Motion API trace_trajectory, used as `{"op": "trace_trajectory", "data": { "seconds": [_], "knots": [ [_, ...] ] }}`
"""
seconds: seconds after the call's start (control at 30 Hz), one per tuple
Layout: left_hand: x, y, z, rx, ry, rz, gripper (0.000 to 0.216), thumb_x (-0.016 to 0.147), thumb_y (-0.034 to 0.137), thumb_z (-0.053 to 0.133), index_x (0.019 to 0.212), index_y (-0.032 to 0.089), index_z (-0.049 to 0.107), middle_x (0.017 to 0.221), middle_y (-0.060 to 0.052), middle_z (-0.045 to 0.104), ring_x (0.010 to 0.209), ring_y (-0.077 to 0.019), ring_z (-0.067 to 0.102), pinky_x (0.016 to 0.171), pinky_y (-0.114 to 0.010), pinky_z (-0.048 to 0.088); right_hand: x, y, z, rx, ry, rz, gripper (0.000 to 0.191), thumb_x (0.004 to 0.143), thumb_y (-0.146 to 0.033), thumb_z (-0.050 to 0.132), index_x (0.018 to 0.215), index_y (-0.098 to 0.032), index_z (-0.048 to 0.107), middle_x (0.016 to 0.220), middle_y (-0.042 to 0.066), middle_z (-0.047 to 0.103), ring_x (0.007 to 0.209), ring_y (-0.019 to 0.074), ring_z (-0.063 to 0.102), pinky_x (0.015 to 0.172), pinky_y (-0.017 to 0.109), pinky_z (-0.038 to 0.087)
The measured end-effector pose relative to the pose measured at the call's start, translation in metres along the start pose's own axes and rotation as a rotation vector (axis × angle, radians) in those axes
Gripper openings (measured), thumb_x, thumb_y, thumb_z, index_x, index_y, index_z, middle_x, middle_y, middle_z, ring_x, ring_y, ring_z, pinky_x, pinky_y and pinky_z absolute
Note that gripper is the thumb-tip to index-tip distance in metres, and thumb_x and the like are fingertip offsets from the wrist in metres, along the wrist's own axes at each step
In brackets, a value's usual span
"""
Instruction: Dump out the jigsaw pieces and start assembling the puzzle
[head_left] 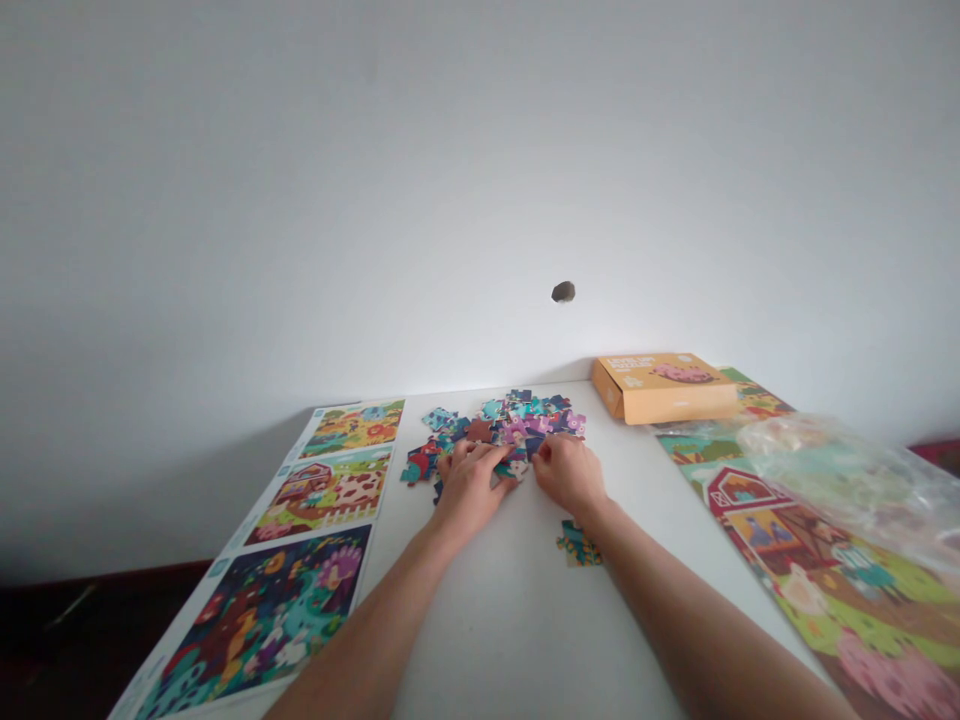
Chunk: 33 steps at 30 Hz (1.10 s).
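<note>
A heap of colourful jigsaw puzzle pieces (517, 410) lies on the white table in front of me. My left hand (472, 484) rests palm down on the near left side of the heap, fingers spread over the pieces. At the heap's near right edge, my right hand (571, 474) is closed, thumb and fingers pinched at a dark blue puzzle piece (534, 446); its fingertips are partly hidden. Close to my right wrist lies a small cluster of teal and yellow puzzle pieces (577, 545), partly covered by the forearm.
To the left lies a picture sheet (322, 490) with three printed scenes. An orange puzzle box (667, 390) stands at the back right against the wall. A farm-scene poster (810, 550) covers the right side, with a crumpled clear plastic bag (847, 480) on it.
</note>
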<state>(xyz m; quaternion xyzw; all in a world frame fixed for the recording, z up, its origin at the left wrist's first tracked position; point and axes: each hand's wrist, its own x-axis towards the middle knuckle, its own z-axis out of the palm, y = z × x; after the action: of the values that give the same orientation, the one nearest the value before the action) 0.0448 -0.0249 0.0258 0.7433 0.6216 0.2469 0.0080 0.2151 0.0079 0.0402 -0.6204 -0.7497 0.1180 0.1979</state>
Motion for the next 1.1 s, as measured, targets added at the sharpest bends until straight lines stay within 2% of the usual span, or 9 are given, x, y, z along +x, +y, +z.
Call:
{"op": "trace_trajectory", "data": {
  "seconds": [0.2,0.47,0.57,0.67,0.73,0.97,1.1],
  "knots": [
    [-0.001,-0.001,0.001,0.005,-0.002,0.016,0.044,0.074,0.035,0.077,0.117,0.033,0.067,0.111,-0.002,0.070,0.110,-0.0285,0.051,0.092,-0.042,0.033,-0.001,-0.004,-0.001,-0.009,-0.100,0.010,0.025,0.087,-0.036,0.052,0.078,-0.022,0.071,0.092,0.007,0.071,0.085,0.0204,0.065,0.070,0.027,0.043],
    [0.000,0.000,0.001,0.037,-0.023,0.013,0.044,0.079,0.034,0.073,0.122,0.034,0.065,0.110,-0.003,0.070,0.109,-0.0294,0.050,0.091,-0.044,0.032,-0.006,-0.009,0.003,0.025,-0.139,-0.040,0.019,0.083,-0.033,0.056,0.081,-0.024,0.072,0.089,0.005,0.073,0.084,0.0203,0.066,0.067,0.026,0.042],
    [-0.001,0.001,-0.002,0.023,-0.012,0.019,0.042,0.084,0.020,0.062,0.124,0.034,0.063,0.110,-0.002,0.070,0.107,-0.0284,0.051,0.088,-0.043,0.033,-0.006,-0.007,0.002,0.013,-0.132,-0.071,0.015,0.080,-0.033,0.060,0.081,-0.024,0.072,0.093,0.004,0.072,0.086,0.0204,0.066,0.069,0.026,0.043],
    [-0.003,0.002,-0.005,0.013,-0.006,0.033,0.055,0.081,0.002,0.050,0.126,0.032,0.062,0.108,-0.002,0.071,0.107,-0.0271,0.053,0.086,-0.042,0.034,-0.007,-0.006,0.001,-0.002,-0.115,-0.086,0.020,0.076,-0.043,0.066,0.081,-0.024,0.071,0.094,0.005,0.071,0.088,0.0213,0.065,0.071,0.027,0.043],
    [-0.003,0.003,-0.006,0.010,-0.002,0.041,0.059,0.079,-0.001,0.048,0.125,0.032,0.062,0.107,-0.002,0.071,0.106,-0.0273,0.053,0.086,-0.042,0.034,-0.006,-0.005,0.001,-0.008,-0.110,-0.104,0.023,0.074,-0.047,0.068,0.080,-0.024,0.070,0.094,0.005,0.070,0.089,0.0214,0.065,0.071,0.027,0.044],
    [0.000,-0.001,-0.002,-0.010,0.049,-0.033,0.034,0.088,0.014,0.051,0.113,0.028,0.069,0.100,-0.004,0.072,0.103,-0.0271,0.055,0.090,-0.043,0.035,-0.001,0.003,-0.002,-0.009,-0.111,-0.233,0.010,0.077,-0.033,0.068,0.078,-0.024,0.069,0.091,0.002,0.071,0.083,0.0181,0.065,0.068,0.024,0.043],
    [0.001,-0.002,-0.004,-0.008,0.099,-0.019,0.029,0.090,0.021,0.052,0.113,0.027,0.069,0.111,-0.004,0.069,0.106,-0.0261,0.054,0.091,-0.041,0.037,0.000,0.008,-0.009,0.089,-0.106,-0.330,0.009,0.079,-0.032,0.069,0.083,-0.024,0.070,0.091,0.001,0.070,0.082,0.0156,0.064,0.076,0.023,0.043]
  ]
}}
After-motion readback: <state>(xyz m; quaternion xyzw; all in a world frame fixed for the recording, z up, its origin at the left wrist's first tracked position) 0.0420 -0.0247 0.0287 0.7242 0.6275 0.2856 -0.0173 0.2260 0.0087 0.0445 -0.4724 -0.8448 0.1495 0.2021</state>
